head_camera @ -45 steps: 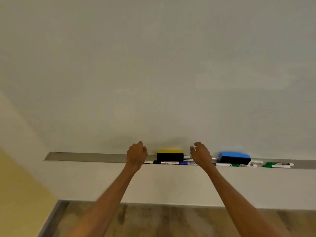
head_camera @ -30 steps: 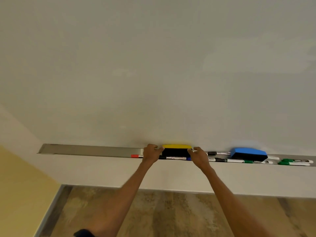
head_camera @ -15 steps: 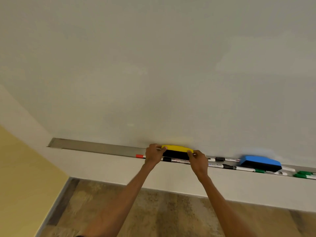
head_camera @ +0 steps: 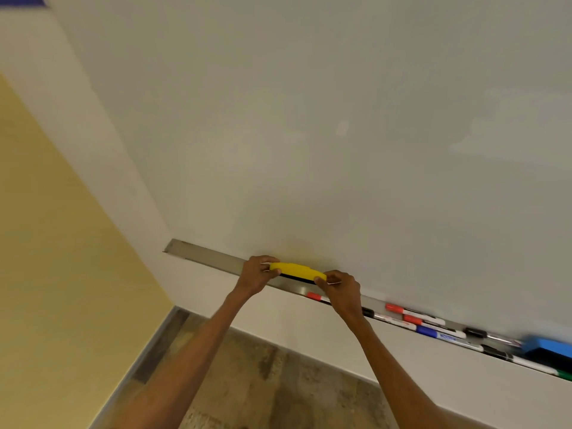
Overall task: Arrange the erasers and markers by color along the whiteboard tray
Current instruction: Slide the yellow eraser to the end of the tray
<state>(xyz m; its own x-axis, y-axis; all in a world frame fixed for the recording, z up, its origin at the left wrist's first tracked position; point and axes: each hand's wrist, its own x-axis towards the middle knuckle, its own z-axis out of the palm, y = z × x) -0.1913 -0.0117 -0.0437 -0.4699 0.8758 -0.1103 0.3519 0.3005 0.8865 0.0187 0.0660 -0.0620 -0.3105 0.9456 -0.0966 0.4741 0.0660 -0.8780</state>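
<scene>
The tray [head_camera: 204,253] lies bare toward the frame's left; markers [head_camera: 430,328] and a blue eraser [head_camera: 548,346] crowd its lower-right stretch.

Yellow wall [head_camera: 46,243] left, white wall [head_camera: 309,329], wood-look floor [head_camera: 263,382].

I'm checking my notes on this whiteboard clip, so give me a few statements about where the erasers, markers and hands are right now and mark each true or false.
1. Both hands grip the yellow eraser, the left hand at its left end and the right hand at its right end. True.
2. The blue eraser sits left of the yellow one. False: it is far to the right, at the frame edge.
3. The tray left of the left hand holds no markers. True.
4. All the markers are green. False: red-capped, blue-capped and black-capped markers also lie there.
</scene>
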